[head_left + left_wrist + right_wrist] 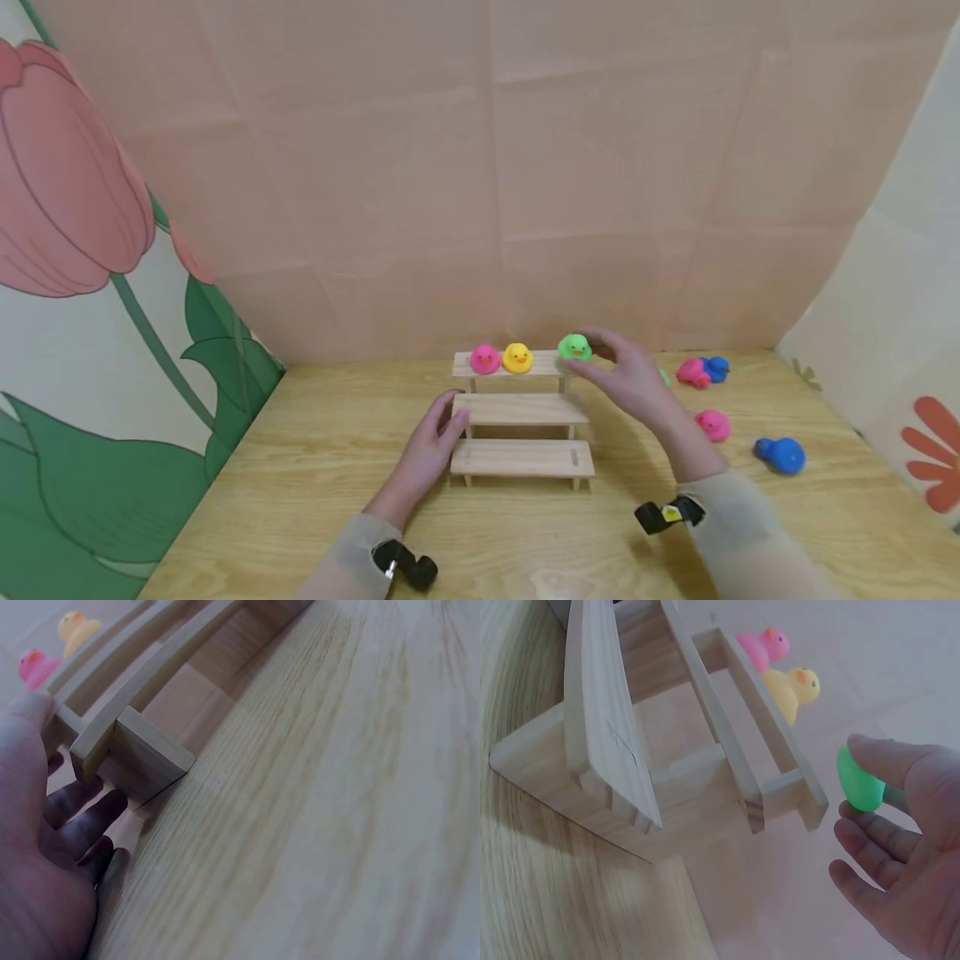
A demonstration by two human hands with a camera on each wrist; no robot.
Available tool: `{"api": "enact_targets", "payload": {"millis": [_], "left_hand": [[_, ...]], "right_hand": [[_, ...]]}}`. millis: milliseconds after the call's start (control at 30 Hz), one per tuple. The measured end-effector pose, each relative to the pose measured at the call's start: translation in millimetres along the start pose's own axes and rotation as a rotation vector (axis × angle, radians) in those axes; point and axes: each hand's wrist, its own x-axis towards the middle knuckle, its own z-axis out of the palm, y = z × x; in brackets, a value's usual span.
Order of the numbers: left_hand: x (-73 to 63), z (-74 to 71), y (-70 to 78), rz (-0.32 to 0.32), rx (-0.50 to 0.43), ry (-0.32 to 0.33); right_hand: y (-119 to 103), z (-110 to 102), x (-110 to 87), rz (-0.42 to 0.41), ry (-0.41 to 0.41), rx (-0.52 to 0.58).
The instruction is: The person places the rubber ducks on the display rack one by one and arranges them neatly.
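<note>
A three-step wooden stand (521, 457) stands on the table. On the left part of its top step sit a pink rubber duck (485, 359) and a yellow rubber duck (517, 357), side by side. My right hand (628, 377) pinches a green rubber duck (574, 347) between thumb and fingers at the right end of that step. In the right wrist view the green duck (861, 780) shows just off the step's end. My left hand (427, 443) holds the stand's left end at the middle step, thumb in front and fingers curled behind, partly hidden.
To the right lie more rubber ducks: a pink one (692, 372) against a blue one (716, 368), another pink one (712, 425) and a nearer blue one (782, 456). A bit of green (664, 377) shows behind my right forearm. A pinkish cloth (495, 183) hangs behind the table.
</note>
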Motion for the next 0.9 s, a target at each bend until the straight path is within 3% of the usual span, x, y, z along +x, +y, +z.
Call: {"api": "enact_targets", "payload": {"millis": [433,900], "left_hand": [[2.0,-3.9,-1.9,0.046,-0.032,-0.007],[1.5,-4.8,-1.7,0.042,-0.039,-0.012]], "right_hand": [[-7,18,4.9,-0.005,-0.001,-0.046],[-1,30,7.8,-0.072,0.03,-0.107]]}}
